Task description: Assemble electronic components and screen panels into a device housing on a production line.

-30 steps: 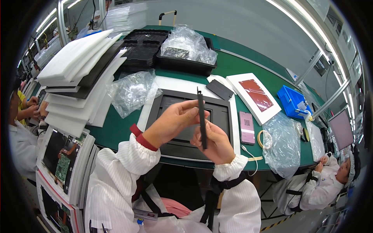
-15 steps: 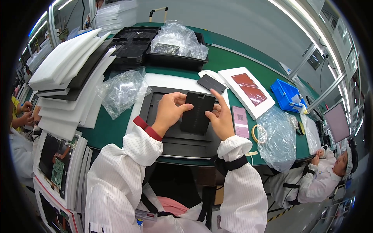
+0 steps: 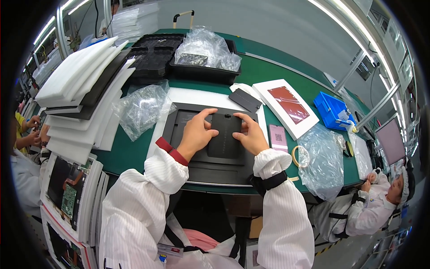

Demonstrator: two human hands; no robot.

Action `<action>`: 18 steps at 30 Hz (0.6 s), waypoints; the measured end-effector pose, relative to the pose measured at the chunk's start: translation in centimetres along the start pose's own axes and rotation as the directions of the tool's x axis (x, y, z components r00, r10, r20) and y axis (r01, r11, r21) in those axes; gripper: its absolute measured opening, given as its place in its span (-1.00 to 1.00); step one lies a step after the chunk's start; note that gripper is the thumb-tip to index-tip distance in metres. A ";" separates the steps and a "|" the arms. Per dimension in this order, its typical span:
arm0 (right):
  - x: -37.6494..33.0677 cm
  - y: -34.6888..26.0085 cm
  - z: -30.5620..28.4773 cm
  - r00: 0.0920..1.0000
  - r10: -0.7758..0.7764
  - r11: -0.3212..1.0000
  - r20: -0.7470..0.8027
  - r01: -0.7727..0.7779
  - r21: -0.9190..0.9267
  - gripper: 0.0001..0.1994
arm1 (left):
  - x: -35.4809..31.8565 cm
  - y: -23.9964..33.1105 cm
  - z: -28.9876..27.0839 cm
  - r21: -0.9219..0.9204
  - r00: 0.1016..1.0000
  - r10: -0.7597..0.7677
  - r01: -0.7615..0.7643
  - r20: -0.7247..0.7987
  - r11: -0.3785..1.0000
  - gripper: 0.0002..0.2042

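Observation:
A flat black rectangular cover plate (image 3: 223, 141) with a small notch at its top edge is held between my two hands. My left hand (image 3: 196, 135) grips its left side with thumb and fingers. My right hand (image 3: 252, 135) holds the right side, its forefinger near the top corner. Beneath it lies a larger dark grey panel (image 3: 210, 176) with recesses, resting on a white foam sheet (image 3: 155, 142). The plate is over the middle of that panel; whether it touches cannot be made out. A similar black plate (image 3: 245, 99) lies just behind the panel.
At the left are stacked foam sheets (image 3: 74, 74), a clear plastic bag (image 3: 141, 112) and framed units with circuit boards (image 3: 69, 197). A black case (image 3: 204, 71) stands behind. Rightward lie a white frame (image 3: 265, 95), pink card (image 3: 277, 134), tape roll (image 3: 294, 156), blue bin (image 3: 329, 110) and a seated person (image 3: 369, 206).
Both hands have brought the black plate lower and flatter over the dark panel. My right forefinger has come down from its raised position to the plate's top corner.

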State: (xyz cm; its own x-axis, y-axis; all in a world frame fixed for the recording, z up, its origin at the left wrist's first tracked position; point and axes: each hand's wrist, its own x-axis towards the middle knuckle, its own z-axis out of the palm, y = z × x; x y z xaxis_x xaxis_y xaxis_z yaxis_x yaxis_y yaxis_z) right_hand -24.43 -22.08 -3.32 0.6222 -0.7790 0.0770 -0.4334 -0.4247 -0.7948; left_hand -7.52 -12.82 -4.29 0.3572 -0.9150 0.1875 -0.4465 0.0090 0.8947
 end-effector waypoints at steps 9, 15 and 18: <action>0.1 2.4 0.7 0.987 -0.156 0.832 0.036 0.150 -0.534 -0.48 | -1.4 -1.5 2.0 0.608 0.933 0.355 -0.320 0.066 0.727 -0.54; 0.5 1.4 1.5 0.969 -0.212 0.648 0.124 0.234 -0.725 -0.51 | -2.0 -2.2 2.4 0.687 0.876 0.460 -0.424 0.146 0.589 -0.64; 0.5 0.5 1.3 0.959 -0.256 0.622 0.124 0.261 -0.738 -0.51 | -1.5 -1.4 1.8 0.693 0.882 0.437 -0.427 0.178 0.581 -0.64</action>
State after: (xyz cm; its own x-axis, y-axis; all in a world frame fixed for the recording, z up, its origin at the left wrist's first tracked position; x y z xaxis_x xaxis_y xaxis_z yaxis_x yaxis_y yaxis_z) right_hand -23.49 -22.11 -4.45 0.7880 -0.5812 0.2029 -0.5884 -0.8080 -0.0295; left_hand -8.93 -12.18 -6.56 -0.0256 -0.8746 0.4841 -0.9804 0.1166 0.1587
